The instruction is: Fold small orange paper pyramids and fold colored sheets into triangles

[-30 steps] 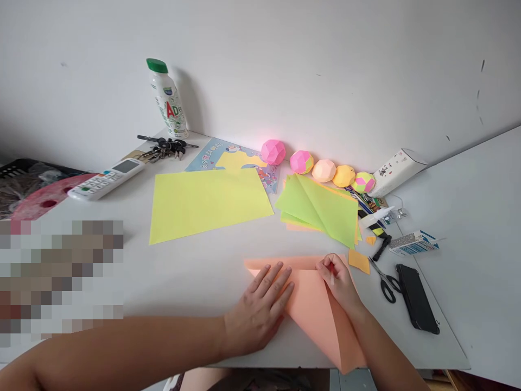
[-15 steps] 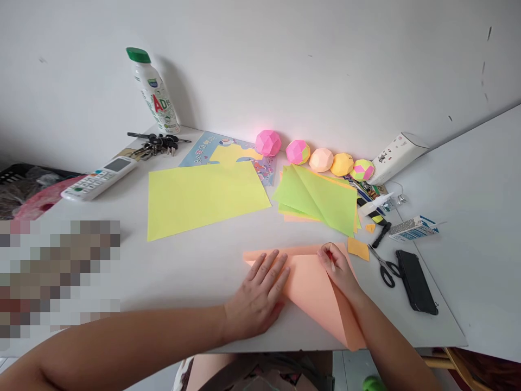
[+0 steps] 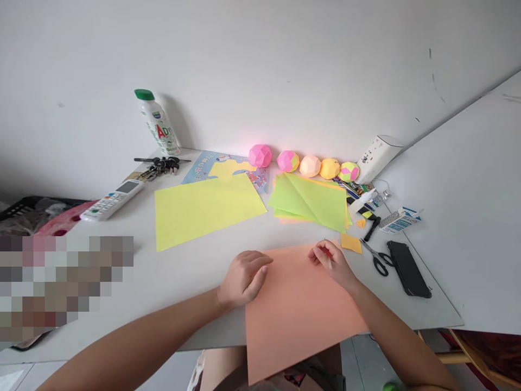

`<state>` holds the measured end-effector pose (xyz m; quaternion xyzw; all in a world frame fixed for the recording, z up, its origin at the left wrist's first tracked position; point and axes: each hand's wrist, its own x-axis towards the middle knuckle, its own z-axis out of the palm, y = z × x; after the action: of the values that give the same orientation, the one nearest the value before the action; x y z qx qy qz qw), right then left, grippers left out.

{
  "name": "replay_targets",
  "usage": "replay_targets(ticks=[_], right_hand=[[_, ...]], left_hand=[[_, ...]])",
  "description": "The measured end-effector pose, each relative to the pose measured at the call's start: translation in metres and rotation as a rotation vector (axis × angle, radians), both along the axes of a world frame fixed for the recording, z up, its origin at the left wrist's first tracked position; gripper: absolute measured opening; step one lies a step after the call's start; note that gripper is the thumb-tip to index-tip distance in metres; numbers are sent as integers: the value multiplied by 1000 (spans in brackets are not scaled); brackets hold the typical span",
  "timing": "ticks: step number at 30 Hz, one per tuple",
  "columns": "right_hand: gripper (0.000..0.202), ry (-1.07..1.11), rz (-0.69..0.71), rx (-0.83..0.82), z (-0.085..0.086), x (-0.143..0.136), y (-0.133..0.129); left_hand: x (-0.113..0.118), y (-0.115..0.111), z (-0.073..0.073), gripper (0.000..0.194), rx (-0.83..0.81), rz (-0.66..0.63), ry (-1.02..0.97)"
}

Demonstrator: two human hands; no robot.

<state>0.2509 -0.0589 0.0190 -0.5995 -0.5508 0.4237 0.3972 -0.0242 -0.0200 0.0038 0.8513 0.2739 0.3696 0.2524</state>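
A sheet of salmon-orange paper [image 3: 301, 315] lies spread out, its lower part reaching past the table's front edge. My left hand [image 3: 246, 277] is over the sheet's upper left edge, fingers loosely bent and thumb apart, apparently gripping nothing. In my right hand [image 3: 331, 260], at the sheet's upper right, is a slim pen [image 3: 329, 259] with a red part and a clear end; most of it is hidden by the fingers. Beyond the sheet are a yellow sheet [image 3: 207, 212] and a stack of green and orange paper [image 3: 311, 201].
Several faceted paper balls, one pink [image 3: 260, 156], line the wall. Scissors [image 3: 379, 259] and a black phone [image 3: 409, 269] lie at right, near an orange scrap [image 3: 351, 243]. At left are a bottle [image 3: 160, 127], keys [image 3: 160, 165] and a white remote-like device [image 3: 113, 201].
The orange paper was folded over; now it is opened out flat. My left hand has lifted from its flat press and shifted left. My right hand still holds the pen.
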Motion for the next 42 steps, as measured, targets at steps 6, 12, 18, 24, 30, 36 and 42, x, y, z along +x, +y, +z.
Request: replay_targets(ticks=[6,12,18,24,30,36,42], right_hand=[[37,-64,14,71,-2,3,-7],[34,-264,63,139,7,4,-15],[24,-664,-157,289,10,66,-24],[22,-957,-107,302,-3,110,-25],[27,-1102,-11,430,9,105,-12],[28,-1124,-44,646,30,51,3],[24,-966,236,747,-9,-58,22]], left_hand=[[7,10,0,39,16,31,125],[10,6,-17,30,165,-24,260],[10,-11,-48,69,301,-48,410],[11,-12,-61,81,383,-36,514],[12,-17,-52,81,372,-59,592],[15,-24,-34,72,341,-109,597],[22,-37,-12,43,397,-89,519]])
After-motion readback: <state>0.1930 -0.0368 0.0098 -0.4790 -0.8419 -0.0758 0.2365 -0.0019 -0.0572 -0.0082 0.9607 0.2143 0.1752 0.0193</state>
